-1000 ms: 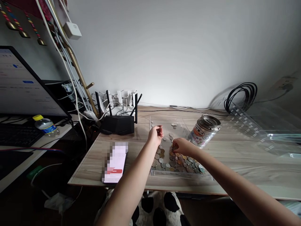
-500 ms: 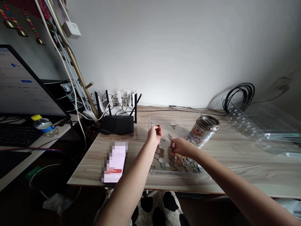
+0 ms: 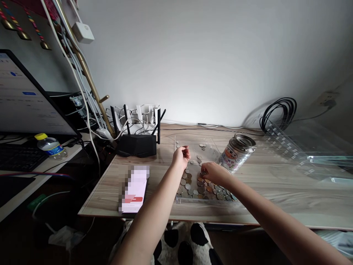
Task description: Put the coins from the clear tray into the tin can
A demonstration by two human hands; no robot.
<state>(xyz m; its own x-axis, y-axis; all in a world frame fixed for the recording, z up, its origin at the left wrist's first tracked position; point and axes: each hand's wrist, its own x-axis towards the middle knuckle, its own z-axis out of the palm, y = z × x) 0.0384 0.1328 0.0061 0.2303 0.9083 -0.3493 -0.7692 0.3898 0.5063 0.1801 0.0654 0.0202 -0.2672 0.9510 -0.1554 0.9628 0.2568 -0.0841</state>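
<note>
Many coins [image 3: 202,190] lie in a clear plastic tray [image 3: 190,201], heaped toward its near edge, with a few scattered at the far end. My left hand [image 3: 181,157] hovers over the tray's left side, its fingers curled inward; whatever lies inside them is hidden. Over the middle of the coins, my right hand [image 3: 216,173] pinches a coin [image 3: 204,173] between thumb and fingers. Just beyond that hand, to the right, a metal tin [image 3: 236,154] with a wire handle and a printed label stands on the tray's right side.
A phone [image 3: 135,189] lies at the table's left, in front of a black router [image 3: 137,145] with antennas. Clear plastic racks [image 3: 300,151] and a coiled black cable [image 3: 278,114] sit at the right. On the left desk are a monitor [image 3: 30,99] and a bottle [image 3: 52,147].
The view has shifted slightly. My right hand's fingers have moved a little over the coins, while my left hand stays curled in nearly the same place.
</note>
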